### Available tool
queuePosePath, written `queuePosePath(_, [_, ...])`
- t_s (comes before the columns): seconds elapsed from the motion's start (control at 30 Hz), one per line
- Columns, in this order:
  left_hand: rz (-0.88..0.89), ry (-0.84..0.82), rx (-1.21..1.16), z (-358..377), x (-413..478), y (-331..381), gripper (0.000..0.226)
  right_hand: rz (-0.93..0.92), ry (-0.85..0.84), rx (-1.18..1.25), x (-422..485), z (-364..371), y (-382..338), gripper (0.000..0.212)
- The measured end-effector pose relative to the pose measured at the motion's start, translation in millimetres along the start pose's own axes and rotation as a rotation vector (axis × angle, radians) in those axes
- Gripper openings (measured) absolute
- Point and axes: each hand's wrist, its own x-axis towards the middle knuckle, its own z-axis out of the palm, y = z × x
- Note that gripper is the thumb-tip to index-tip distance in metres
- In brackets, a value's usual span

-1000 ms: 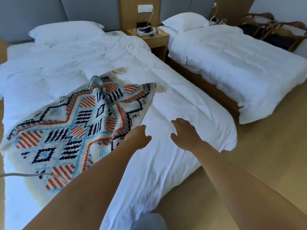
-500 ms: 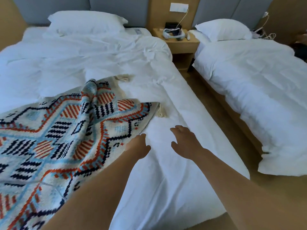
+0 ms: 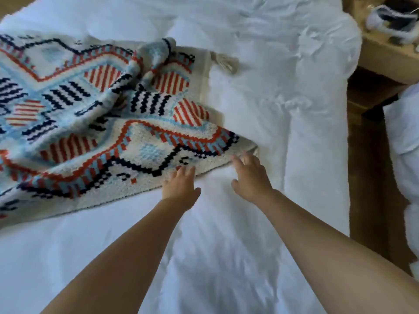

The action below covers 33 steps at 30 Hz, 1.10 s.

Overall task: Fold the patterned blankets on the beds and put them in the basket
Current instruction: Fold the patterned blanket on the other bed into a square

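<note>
Currently, the cream knitted blanket with red, blue and navy geometric pattern point(image 3: 95, 123) lies rumpled on the white-quilted bed point(image 3: 226, 245), extending up-left from both hands, its near corner touching the loosely spread right hand point(image 3: 249, 175), its edge under the open left hand point(image 3: 180, 184).

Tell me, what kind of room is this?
Probably a hotel-style bedroom: a bed with a white duvet, a wooden nightstand beside it, the edge of a second white bed, and a patterned blanket lying rumpled.
</note>
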Motion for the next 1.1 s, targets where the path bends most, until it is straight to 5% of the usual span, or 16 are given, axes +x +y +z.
queuePosePath(0.2, [-0.043,0.220,0.050,57,36,-14,0.060,0.010,0.074,-0.117,78,45,23,0.079])
queuePosePath(0.47, [-0.048,0.451,0.030,93,71,-22,0.036,-0.060,0.235,-0.147,124,74,34,0.029])
queuePosePath(0.67, [-0.097,0.401,-0.041,74,57,-6,0.019,-0.053,0.255,-0.075,68,99,36,0.022])
queuePosePath(1.1, [-0.019,0.258,0.093,166,-120,49,0.019,-0.122,0.081,-0.256,-116,148,114,0.030])
